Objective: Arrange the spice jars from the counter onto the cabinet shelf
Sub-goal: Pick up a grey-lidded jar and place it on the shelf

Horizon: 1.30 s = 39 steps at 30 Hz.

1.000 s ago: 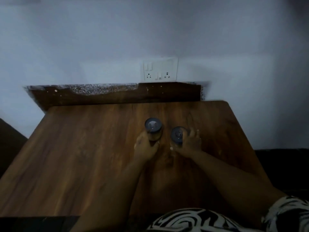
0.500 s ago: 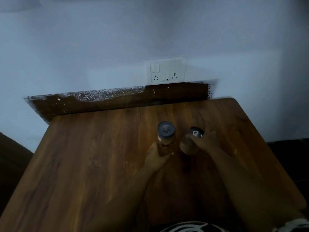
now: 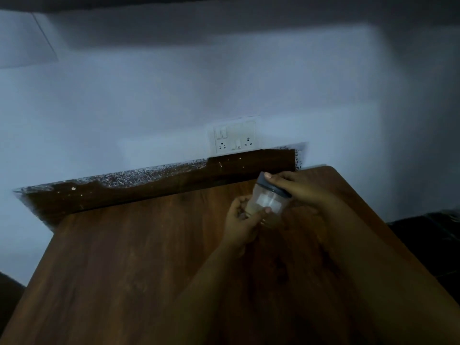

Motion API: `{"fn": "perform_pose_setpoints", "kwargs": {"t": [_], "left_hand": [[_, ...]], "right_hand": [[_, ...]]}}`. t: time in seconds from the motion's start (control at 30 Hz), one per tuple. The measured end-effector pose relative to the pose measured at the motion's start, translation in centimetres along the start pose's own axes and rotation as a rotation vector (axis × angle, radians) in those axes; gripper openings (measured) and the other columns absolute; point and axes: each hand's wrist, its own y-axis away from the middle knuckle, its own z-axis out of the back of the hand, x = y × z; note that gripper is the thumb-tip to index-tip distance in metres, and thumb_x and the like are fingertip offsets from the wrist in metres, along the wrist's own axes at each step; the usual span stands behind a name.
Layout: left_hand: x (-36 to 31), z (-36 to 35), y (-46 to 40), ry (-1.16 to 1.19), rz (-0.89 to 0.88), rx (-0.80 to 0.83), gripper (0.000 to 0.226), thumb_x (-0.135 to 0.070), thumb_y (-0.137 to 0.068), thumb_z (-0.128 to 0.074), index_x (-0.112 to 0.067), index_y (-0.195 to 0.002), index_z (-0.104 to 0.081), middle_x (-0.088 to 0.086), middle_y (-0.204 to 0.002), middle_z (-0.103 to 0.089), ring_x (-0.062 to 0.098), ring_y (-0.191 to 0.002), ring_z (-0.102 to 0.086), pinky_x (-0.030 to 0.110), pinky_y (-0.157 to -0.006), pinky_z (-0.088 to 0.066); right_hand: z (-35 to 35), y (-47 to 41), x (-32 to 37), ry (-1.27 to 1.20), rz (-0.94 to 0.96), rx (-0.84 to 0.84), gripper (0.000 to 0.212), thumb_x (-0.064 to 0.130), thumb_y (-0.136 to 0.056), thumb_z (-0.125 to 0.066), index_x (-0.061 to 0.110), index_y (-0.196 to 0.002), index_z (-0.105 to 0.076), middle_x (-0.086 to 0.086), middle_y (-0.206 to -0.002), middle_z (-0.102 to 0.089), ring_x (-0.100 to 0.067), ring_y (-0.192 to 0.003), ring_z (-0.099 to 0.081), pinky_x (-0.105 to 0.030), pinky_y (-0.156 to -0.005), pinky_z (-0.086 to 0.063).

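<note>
Dim grey wall point(image 3: 149, 100) fills the top of your view, and under it the brown wooden counter point(image 3: 124, 270) runs toward you, with a dark, chipped back strip point(image 3: 149, 185) along the wall. Above the strip, right of centre, a white socket plate point(image 3: 235, 136) sits on the wall. Below it your left hand point(image 3: 240, 225) curls around the lower part of a jar point(image 3: 267, 200), the fingers closed on the glass. Only one jar shows clearly; it is tilted, raised above the counter, with a pale label and a dark lid point(image 3: 272, 186). Your right hand point(image 3: 296, 188) grips this lid from the right, fingers closed on its rim.
</note>
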Motion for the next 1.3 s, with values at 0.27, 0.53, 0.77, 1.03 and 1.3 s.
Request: {"fn": "perform_pose_setpoints", "kwargs": {"t": [0.27, 0.53, 0.77, 1.03, 1.3], "left_hand": [[-1.8, 0.0, -1.4, -0.813, -0.546, -0.092, 0.097, -0.046, -0.063, -0.086, -0.018, -0.141, -0.036, -0.004, -0.132, -0.046, 0.006, -0.119, -0.046, 0.022, -0.092, -0.045], [-4.3, 1.7, -3.0, -0.050, -0.052, 0.169, 0.075, -0.022, -0.072, -0.084, -0.017, -0.134, -0.043, 0.007, -0.126, -0.059, 0.023, -0.115, -0.062, 0.035, -0.095, -0.054], [-4.2, 1.0, -3.1, -0.340, -0.293, -0.008, 0.086, -0.036, -0.056, -0.093, -0.030, -0.126, -0.043, -0.001, -0.124, -0.059, 0.016, -0.108, -0.064, 0.035, -0.086, -0.059], [-5.4, 1.1, -3.2, -0.080, -0.144, 0.126, 0.099, -0.036, -0.057, -0.090, -0.027, -0.141, -0.038, 0.001, -0.129, -0.059, 0.019, -0.114, -0.064, 0.043, -0.096, -0.055], [-6.5, 1.2, -3.0, -0.071, -0.244, 0.064, 0.090, -0.032, -0.054, -0.089, -0.037, -0.134, -0.047, 0.004, -0.123, -0.061, 0.022, -0.109, -0.066, 0.035, -0.088, -0.057]], "right_hand": [[-0.3, -1.5, 2.5, -0.033, 0.061, -0.160, 0.067, 0.066, -0.063, -0.075, 0.032, -0.119, -0.060, 0.001, -0.114, -0.061, -0.017, -0.098, -0.064, -0.034, -0.075, -0.059], [-0.1, -1.4, 4.4, -0.293, 0.180, -0.029, 0.077, 0.049, -0.047, -0.090, 0.020, -0.114, -0.066, -0.007, -0.114, -0.070, -0.023, -0.100, -0.070, -0.041, -0.089, -0.057], [-1.1, -1.6, 5.5, -0.002, 0.150, -0.254, 0.063, 0.061, -0.057, -0.083, 0.026, -0.105, -0.064, 0.009, -0.099, -0.067, -0.007, -0.087, -0.064, -0.019, -0.063, -0.050], [-0.6, -1.5, 5.6, -0.366, 0.140, -0.077, 0.075, 0.051, -0.052, -0.089, 0.014, -0.113, -0.067, -0.007, -0.105, -0.074, -0.025, -0.101, -0.070, -0.046, -0.090, -0.056], [0.3, -0.8, 6.2, -0.578, 0.070, -0.020, 0.066, 0.057, -0.068, -0.070, 0.015, -0.119, -0.068, -0.007, -0.111, -0.072, -0.024, -0.107, -0.066, -0.041, -0.095, -0.052]]}}
